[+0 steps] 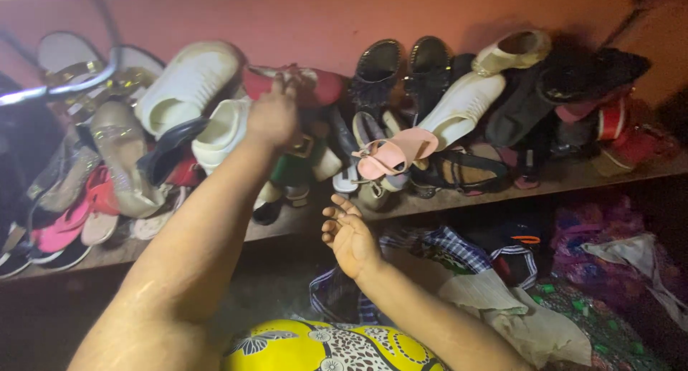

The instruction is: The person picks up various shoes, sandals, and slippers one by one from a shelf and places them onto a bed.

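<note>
A long wooden shelf (573,176) against a red wall carries a heap of shoes. My left hand (272,117) reaches up into the pile and touches a red shoe (315,86) lying beside two white sneakers (188,84); whether the fingers grip it is hidden. My right hand (349,235) hovers lower, just below the shelf's front edge, palm up with fingers curled apart and nothing in it. A pink strappy sandal (390,156) lies on the shelf just above and right of that hand.
Black heeled sandals (401,66), a white flat shoe (462,106) and dark shoes fill the right of the shelf. Pink flip-flops (72,220) and beige sandals sit left. A checked bag (459,249) and cloths lie on the floor. Yellow patterned cloth (322,346) covers my lap.
</note>
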